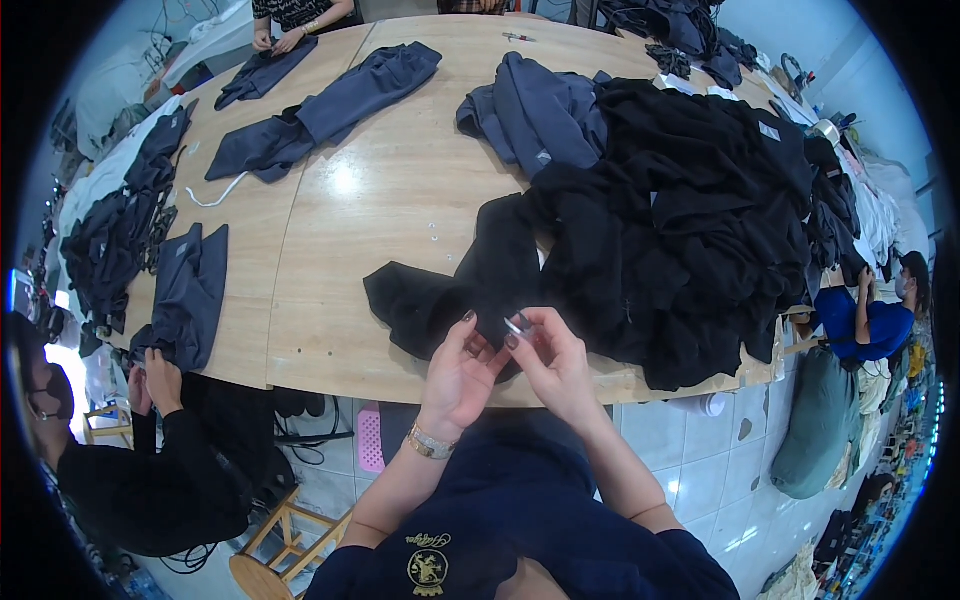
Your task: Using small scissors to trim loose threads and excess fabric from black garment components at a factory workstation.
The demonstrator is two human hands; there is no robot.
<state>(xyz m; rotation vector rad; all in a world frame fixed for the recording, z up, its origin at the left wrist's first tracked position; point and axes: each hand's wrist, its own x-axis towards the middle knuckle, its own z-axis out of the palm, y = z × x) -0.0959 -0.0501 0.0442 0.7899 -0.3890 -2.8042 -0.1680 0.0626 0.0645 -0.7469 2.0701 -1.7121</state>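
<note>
My left hand [460, 375] is at the table's near edge, palm turned up, with its thumb apart from the loosely curled fingers. Close beside it, my right hand [552, 358] pinches a small whitish piece [515, 326] between thumb and fingers; what it is exactly is too small to tell. Both hands are over the near end of a black garment [500, 245], whose narrow part [405, 300] stretches out to the left. This garment joins a large heap of black clothes [700, 210] on the right.
Dark grey garments [540, 110] lie beyond the heap, and another grey one [330, 110] with a white cord is at the far left. One co-worker [150, 470] handles grey cloth at left; another [865, 310] is at right. A wooden stool [285, 550] stands lower left.
</note>
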